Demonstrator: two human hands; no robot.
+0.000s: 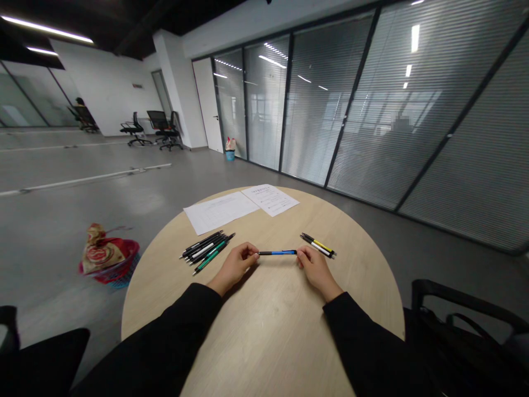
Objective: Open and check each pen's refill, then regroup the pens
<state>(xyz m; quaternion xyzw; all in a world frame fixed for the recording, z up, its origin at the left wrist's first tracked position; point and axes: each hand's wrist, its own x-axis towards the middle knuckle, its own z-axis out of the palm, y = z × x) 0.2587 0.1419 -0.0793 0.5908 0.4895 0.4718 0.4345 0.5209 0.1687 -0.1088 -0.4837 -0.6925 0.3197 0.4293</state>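
I hold a blue pen (278, 252) level between both hands above the round wooden table (264, 325). My left hand (235, 266) pinches its left end, fingers closed. My right hand (314, 268) pinches the right end, fingers closed too. To the left of my left hand lies a group of several pens (206, 250), black, white and green, side by side. Just beyond my right hand lie two pens (318, 245), one yellow and one white. Both my sleeves are black.
Two printed paper sheets (243, 205) lie at the table's far edge. A red basket with a bag (108, 259) sits on the floor at left. A black chair (463, 325) stands at right. Office chairs (159, 128) stand far back by the glass partitions.
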